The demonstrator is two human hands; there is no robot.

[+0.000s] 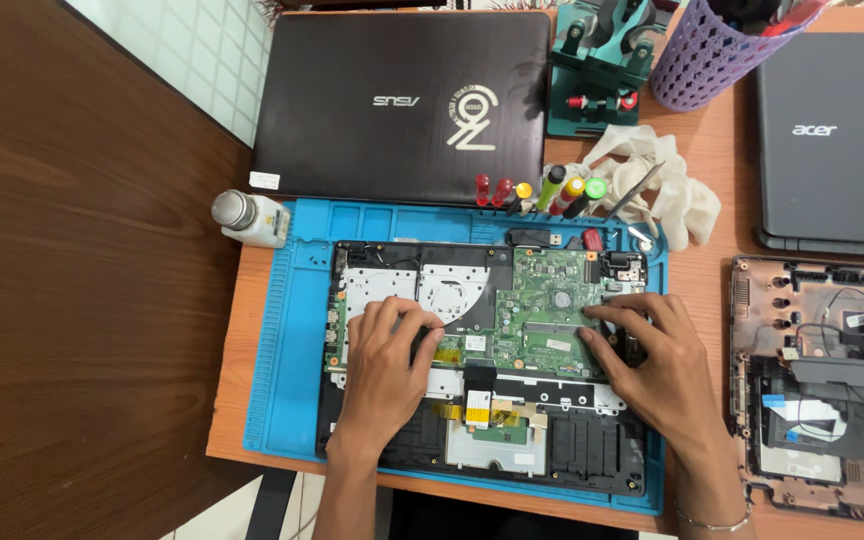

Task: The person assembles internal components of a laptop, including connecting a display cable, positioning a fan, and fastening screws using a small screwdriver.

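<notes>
Opened laptop (pixel 482 360) is lying w/ its green board (pixel 552 315) up on a blue mat (pixel 277 330) at the front edge of the wooden counter (pixel 732 215). Left hand (pixel 387 365) and right hand (pixel 652 350) are both resting flat on it, fingers released, grasping nothing. Closed black laptop (pixel 402 100) is sitting toward the back edge; white tiled floor (pixel 202 50) is showing beyond the back-left corner.

We see bare blue mat (pixel 292 330) left of our left fingers (pixel 392 315): free passage. Beyond fingertips, screwdrivers (pixel 542 192), white gloves (pixel 667 185), closed black laptop (pixel 402 100) block. Right: second opened chassis (pixel 822 380).
</notes>
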